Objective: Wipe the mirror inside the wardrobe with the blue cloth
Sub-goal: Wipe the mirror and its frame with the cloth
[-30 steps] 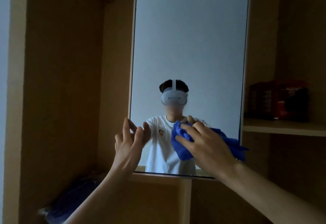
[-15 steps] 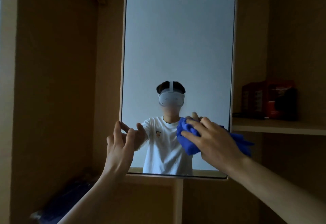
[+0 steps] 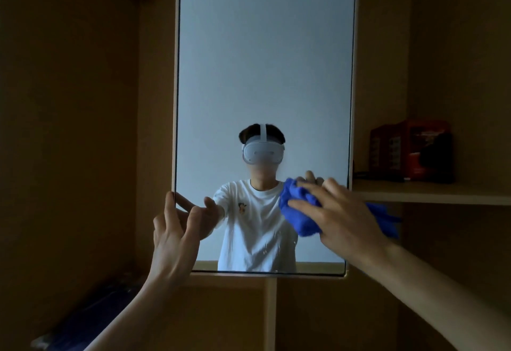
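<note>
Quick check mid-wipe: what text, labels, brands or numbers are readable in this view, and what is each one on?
No text here can be read.
Red box on the shelf: printed panels and a label, too dark and blurred to read.
T-shirt print reflected in the mirror: a small picture, no legible words.
Headset in the reflection: no marking shows.

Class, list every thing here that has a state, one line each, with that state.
mirror: upright in the wardrobe, faint specks near its bottom.
blue cloth: bunched, pressed on the mirror's lower right.
right hand: fingers spread, pressing the blue cloth.
left hand: up at the mirror's left edge, fingers loosely bent, holding nothing.
red box: standing on the right shelf.
</note>
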Demonstrator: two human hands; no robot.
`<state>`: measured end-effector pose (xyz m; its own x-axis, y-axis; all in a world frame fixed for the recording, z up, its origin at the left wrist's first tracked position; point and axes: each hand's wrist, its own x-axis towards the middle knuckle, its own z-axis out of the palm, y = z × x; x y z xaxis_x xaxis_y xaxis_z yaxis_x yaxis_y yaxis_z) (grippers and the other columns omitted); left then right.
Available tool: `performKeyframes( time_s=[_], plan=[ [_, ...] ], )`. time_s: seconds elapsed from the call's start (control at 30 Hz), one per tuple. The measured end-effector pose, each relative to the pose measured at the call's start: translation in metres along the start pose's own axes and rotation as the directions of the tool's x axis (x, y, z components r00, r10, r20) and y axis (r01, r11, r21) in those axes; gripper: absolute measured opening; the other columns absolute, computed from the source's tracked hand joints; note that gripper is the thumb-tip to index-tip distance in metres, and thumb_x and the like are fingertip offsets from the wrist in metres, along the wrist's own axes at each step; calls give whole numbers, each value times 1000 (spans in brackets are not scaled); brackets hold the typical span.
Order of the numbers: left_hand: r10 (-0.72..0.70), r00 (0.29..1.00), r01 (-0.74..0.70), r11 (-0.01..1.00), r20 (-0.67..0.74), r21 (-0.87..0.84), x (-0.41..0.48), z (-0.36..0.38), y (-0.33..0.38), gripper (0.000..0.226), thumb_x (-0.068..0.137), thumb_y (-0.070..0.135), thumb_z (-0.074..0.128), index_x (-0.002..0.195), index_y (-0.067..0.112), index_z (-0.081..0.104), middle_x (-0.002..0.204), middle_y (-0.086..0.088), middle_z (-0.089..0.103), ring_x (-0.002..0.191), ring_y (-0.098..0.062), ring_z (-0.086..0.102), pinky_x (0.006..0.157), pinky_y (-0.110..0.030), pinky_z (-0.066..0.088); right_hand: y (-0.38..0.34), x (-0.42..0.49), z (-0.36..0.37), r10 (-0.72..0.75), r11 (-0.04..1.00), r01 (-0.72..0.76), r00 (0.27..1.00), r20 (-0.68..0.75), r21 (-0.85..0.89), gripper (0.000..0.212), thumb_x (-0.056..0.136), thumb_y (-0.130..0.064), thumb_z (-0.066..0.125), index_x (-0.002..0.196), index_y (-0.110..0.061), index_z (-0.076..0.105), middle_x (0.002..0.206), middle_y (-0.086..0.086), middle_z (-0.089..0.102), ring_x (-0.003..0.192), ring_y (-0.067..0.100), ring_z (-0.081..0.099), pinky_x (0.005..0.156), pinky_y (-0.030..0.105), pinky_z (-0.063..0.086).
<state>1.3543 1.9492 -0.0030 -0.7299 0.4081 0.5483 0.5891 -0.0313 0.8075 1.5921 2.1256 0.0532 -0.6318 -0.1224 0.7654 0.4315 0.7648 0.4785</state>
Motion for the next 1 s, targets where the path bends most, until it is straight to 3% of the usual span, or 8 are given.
performKeyframes(
  time_s=[0.07, 0.17, 0.33, 0.5, 0.63, 0.7, 0.83, 1.0],
  plan=[
    [-10, 1000, 10, 1000, -8, 3, -1, 3, 2, 89, 85, 73, 31, 161, 39, -1, 161, -6, 18, 147, -32, 26, 116, -56, 31, -1, -9, 1, -55, 998, 55, 998, 15, -20, 74, 52, -1, 85, 120, -24, 67, 127, 7, 64, 95, 25, 50, 72, 45, 53],
    [-29, 999, 29, 1000, -30, -10, -3, 7, 7, 93, 82, 73, 32, 161, 36, -1, 162, -7, 16, 148, -31, 21, 116, -55, 29, 13, 5, -11, 27, 999, -27, 1000, -5, -33, 71, 55, -3, 88, 120, -24, 67, 121, 8, 64, 93, 27, 54, 74, 44, 53],
    [-32, 998, 32, 999, -45, -15, -5, 9, 8, 93, 83, 71, 34, 162, 35, -1, 163, -6, 16, 148, -31, 22, 115, -55, 30, 39, 29, -26, 137, 991, -136, 983, -121, 17, 51, 63, 4, 67, 102, -28, 57, 96, 0, 57, 81, 20, 38, 65, 36, 37],
    [-2, 998, 0, 1000, -59, -29, -6, 8, 7, 84, 90, 66, 36, 161, 35, 3, 161, -6, 19, 146, -32, 27, 114, -56, 32, 0, -21, 0, 98, 995, -98, 995, -13, -20, 71, 56, 3, 81, 122, -20, 67, 126, 10, 63, 96, 24, 45, 73, 42, 51],
    [-13, 999, 11, 1000, -50, -26, -6, 8, 9, 90, 85, 68, 35, 161, 34, 3, 161, -7, 19, 147, -31, 24, 114, -54, 31, 0, -29, -8, 45, 999, -43, 997, 67, -27, 73, 55, 5, 83, 121, -22, 68, 126, 8, 64, 95, 27, 55, 72, 44, 54],
    [-6, 999, 5, 1000, -51, -18, -7, 8, 8, 89, 86, 67, 35, 162, 34, 2, 162, -7, 18, 147, -31, 23, 114, -54, 31, 15, -10, -19, 130, 990, -129, 991, 13, -55, 65, 59, 4, 83, 119, -19, 69, 120, 9, 65, 92, 29, 56, 72, 43, 52],
    [-8, 999, 7, 1000, -52, -8, -6, 8, 4, 89, 86, 69, 33, 161, 37, -1, 162, -7, 17, 148, -33, 24, 114, -56, 32, 48, 19, -33, 202, 978, -206, 973, -114, -18, 43, 62, 9, 67, 98, -15, 71, 91, 6, 61, 81, 24, 43, 69, 31, 31],
    [8, 999, -8, 1000, -44, 12, -3, 6, -2, 81, 96, 65, 40, 161, 38, -1, 164, -6, 15, 149, -33, 22, 115, -57, 30, 20, -19, -9, 294, 956, -295, 951, -95, 2, 52, 60, 7, 74, 108, -14, 70, 92, 7, 60, 84, 26, 48, 60, 36, 46]
  ],
)
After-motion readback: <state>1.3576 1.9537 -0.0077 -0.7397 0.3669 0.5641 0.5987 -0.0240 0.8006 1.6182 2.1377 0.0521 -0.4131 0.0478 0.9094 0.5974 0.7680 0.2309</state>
